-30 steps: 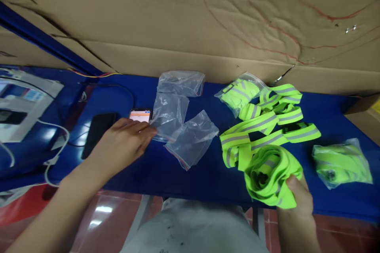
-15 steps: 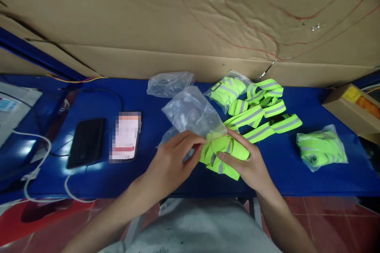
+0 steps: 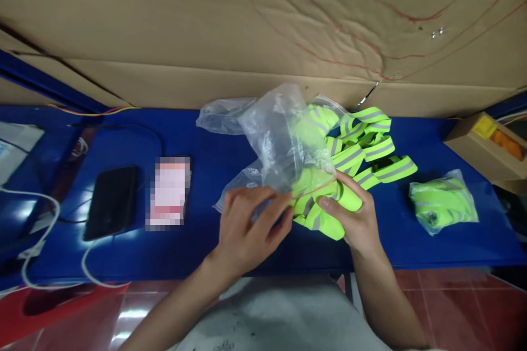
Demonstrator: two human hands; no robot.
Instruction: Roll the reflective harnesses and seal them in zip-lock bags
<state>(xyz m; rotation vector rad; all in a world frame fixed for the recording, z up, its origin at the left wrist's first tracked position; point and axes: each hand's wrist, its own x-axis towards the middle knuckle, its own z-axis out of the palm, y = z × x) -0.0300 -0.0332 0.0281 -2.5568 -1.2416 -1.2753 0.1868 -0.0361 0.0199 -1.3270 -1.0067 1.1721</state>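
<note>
My right hand (image 3: 360, 216) is closed round a folded bundle of neon yellow-green reflective straps (image 3: 329, 219), its thumb on top. A clear plastic zip bag (image 3: 275, 137) has its mouth over the far end of the bundle. My left hand (image 3: 253, 230) pinches the left edge of the bag's mouth with thumb and fingertips. Behind my right hand lies a loose tangle of the same reflective straps (image 3: 373, 148). Partly hidden by the raised bag, another packed bag of straps (image 3: 323, 115) sits at the back.
To the right are a packed bag of straps (image 3: 444, 203) and a cardboard box (image 3: 473, 145). Flat clear bags (image 3: 222, 115) lie at the back left and beside my left hand. Two phones, one black (image 3: 111, 200), one lit (image 3: 168, 192), and white cables (image 3: 53, 230) occupy the left.
The zip bag has risen and opened out, and its mouth has come further over the strap bundle. Both hands have shifted slightly right.
</note>
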